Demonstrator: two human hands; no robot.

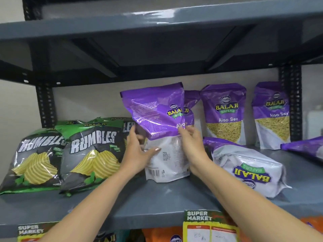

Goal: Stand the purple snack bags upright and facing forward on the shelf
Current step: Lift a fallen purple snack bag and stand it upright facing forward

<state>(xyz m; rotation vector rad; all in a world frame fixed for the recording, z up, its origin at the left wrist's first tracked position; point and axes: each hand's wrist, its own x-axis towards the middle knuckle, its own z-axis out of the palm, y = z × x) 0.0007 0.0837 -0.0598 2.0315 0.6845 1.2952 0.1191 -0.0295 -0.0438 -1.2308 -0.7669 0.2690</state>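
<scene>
Head view — both hands' fingers (pixel 183 131) grasping upright purple bag (pixel 157 119), back outward — bare shelf (pixel 157 203) edge in front.

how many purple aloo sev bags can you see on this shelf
6: one held in both hands, one partly hidden behind it, two upright at the back, one lying flat in front, one cut off at the right edge. More may be hidden.

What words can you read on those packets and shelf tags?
"RUMBLES": green chip bags.
"BALAJI WAFERS", "Aloo Sev": standing purple bags.
"BALAJI WAFERS", upside down: lying purple bag.
"SUPER MARKET": shelf tags.
Held bag, back panel: print too small to read.
</scene>
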